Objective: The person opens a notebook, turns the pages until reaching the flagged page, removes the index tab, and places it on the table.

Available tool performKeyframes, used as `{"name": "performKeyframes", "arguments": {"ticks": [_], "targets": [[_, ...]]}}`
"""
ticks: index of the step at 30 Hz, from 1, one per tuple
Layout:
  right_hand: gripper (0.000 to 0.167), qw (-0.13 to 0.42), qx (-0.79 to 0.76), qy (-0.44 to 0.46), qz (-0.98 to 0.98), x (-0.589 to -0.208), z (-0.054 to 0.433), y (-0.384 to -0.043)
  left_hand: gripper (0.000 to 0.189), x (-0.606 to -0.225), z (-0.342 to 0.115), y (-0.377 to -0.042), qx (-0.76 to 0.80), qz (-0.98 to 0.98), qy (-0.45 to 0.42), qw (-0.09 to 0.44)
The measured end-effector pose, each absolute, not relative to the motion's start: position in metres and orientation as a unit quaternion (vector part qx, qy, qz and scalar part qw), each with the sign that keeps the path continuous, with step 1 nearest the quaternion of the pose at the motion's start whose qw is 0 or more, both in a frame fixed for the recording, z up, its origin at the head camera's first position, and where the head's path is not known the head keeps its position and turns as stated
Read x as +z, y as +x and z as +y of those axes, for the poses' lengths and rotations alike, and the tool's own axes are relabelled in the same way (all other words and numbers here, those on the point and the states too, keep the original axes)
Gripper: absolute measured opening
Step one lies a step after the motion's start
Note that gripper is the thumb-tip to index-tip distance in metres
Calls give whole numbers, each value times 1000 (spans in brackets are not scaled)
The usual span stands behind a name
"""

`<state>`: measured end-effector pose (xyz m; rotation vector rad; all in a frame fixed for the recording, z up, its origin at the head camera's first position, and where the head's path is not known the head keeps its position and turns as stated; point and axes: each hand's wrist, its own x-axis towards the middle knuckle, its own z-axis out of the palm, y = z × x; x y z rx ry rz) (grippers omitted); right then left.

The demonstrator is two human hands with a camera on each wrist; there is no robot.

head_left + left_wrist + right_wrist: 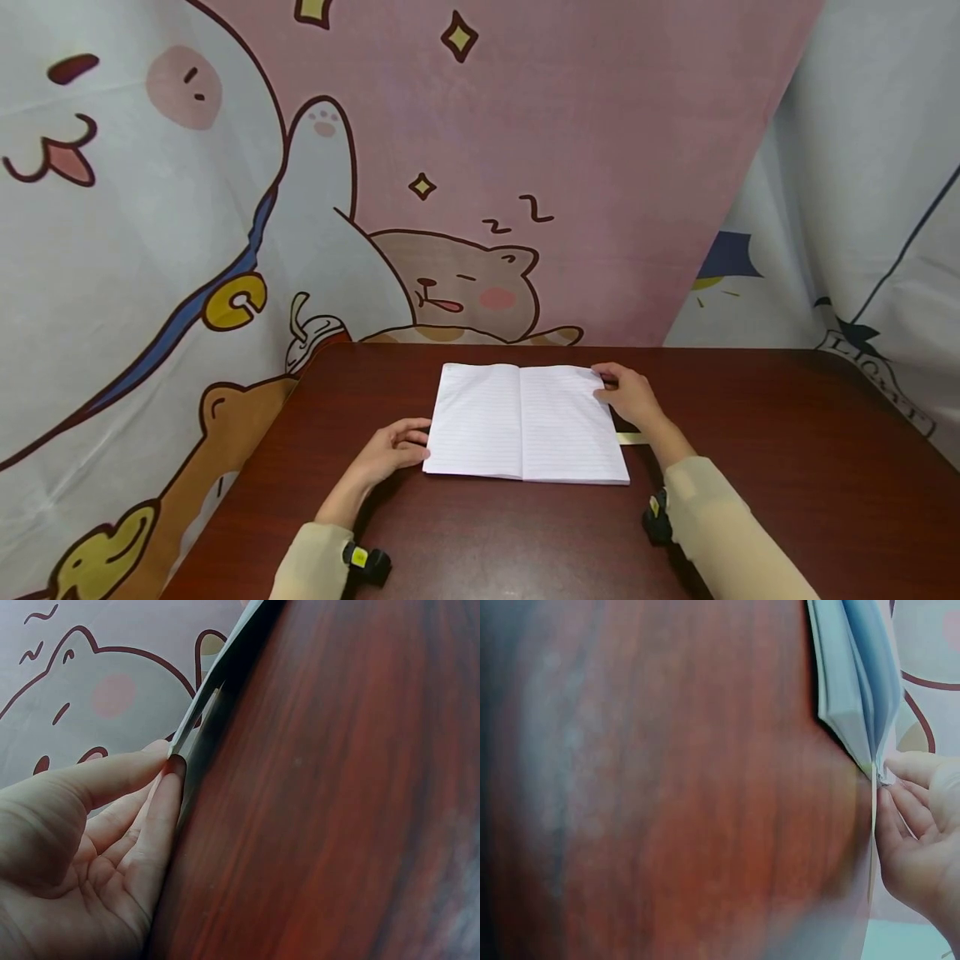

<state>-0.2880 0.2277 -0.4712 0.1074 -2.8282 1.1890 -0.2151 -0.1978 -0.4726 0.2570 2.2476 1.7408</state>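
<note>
A notebook (480, 425) with white ruled pages lies spread flat on the dark red-brown table, its centre fold running away from me. At its left edge, my left hand (384, 454) pinches the border between thumb and fingers. The left wrist view shows the thumb (127, 774) on top and the fingers underneath. My right hand (633, 402) pinches the far part of the right edge. In the right wrist view, the page block (844, 682) appears edge-on, with the thumb and fingertips at its side. A pale yellow strip (630, 438) sticks out from beneath the right edge.
The wooden table (495, 542) ends at a cloth backdrop (637, 167) printed with cartoon animals. More white cloth (885, 125) hangs on the right. Black wrist cameras are strapped by both cream sleeves (712, 500).
</note>
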Motion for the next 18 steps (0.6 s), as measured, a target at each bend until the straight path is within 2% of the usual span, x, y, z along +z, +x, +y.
{"name": "performKeyframes", "arguments": {"ticks": [18], "targets": [[38,56,376,29,-924,-472,228,-288,55,-473,-198,-214,603,779,90,145]]}}
